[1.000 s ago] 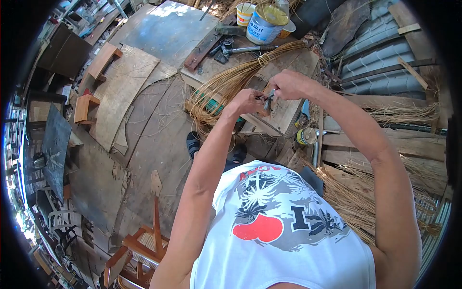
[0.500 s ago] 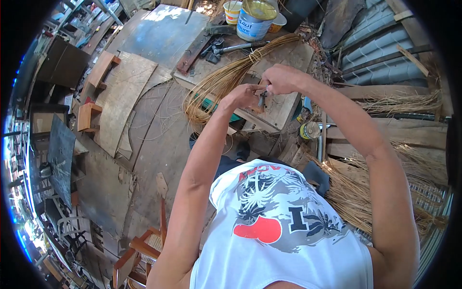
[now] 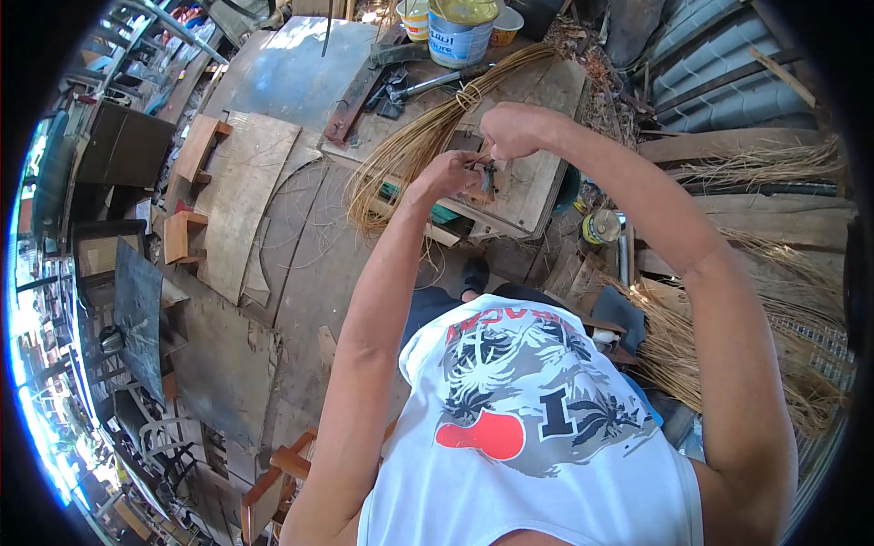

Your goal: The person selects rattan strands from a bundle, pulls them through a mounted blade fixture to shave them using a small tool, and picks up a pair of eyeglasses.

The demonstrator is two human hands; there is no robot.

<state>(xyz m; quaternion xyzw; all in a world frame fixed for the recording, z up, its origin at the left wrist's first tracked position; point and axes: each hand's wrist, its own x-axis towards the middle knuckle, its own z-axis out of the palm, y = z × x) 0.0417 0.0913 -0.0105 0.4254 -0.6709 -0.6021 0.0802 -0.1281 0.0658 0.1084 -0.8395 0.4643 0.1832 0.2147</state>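
Note:
Above the wooden workbench point(image 3: 535, 187), my left hand point(image 3: 446, 175) is closed, its fingertips pinched beside a small dark metal piece point(image 3: 489, 176) that stands at the bench's near side. My right hand point(image 3: 517, 131) is curled into a closed grip just above and to the right of my left. What lies in either set of fingers is too small to make out. A long bundle of cane strands point(image 3: 414, 136), tied near its upper end, stretches across the bench behind my hands. Its looped lower end hangs over the left edge.
A hammer point(image 3: 446, 84) and a paint bucket point(image 3: 460, 36) are at the bench's back. Loose cane point(image 3: 678, 355) lies to the right. Curved plywood sheets point(image 3: 250, 182) and a wooden chair point(image 3: 273, 478) are on the left. A small can point(image 3: 601, 227) stands right of the bench.
My right hand has lifted slightly away from my left, opening a small gap between them. The whole view has shifted a little. Both hands remain closed.

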